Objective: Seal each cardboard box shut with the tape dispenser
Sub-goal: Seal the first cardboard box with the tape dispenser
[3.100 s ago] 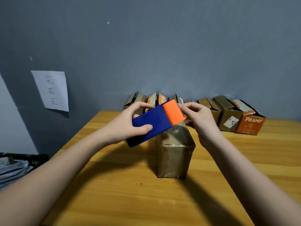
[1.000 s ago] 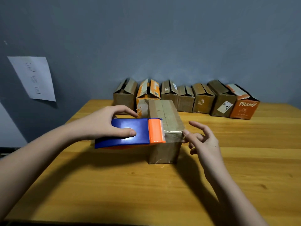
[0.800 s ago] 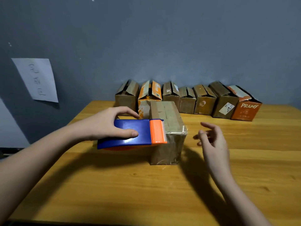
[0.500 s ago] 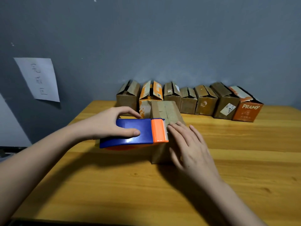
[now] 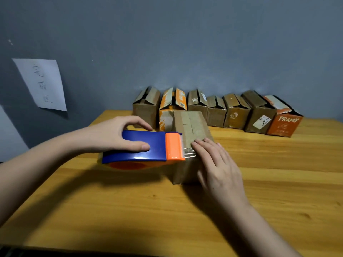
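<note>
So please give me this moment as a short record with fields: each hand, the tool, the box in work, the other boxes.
left hand: grips the tape dispenser from above
right hand: flat on the front box, fingers straight, pressing the tape
tape dispenser: blue body, orange head at the box's near top edge
front box: closed, on the wooden table
row of boxes: seven by the wall, flaps partly open

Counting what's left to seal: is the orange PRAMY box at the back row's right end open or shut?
Open. The PRAMY box has its top flaps standing up and apart, with a dark gap between them.
</note>
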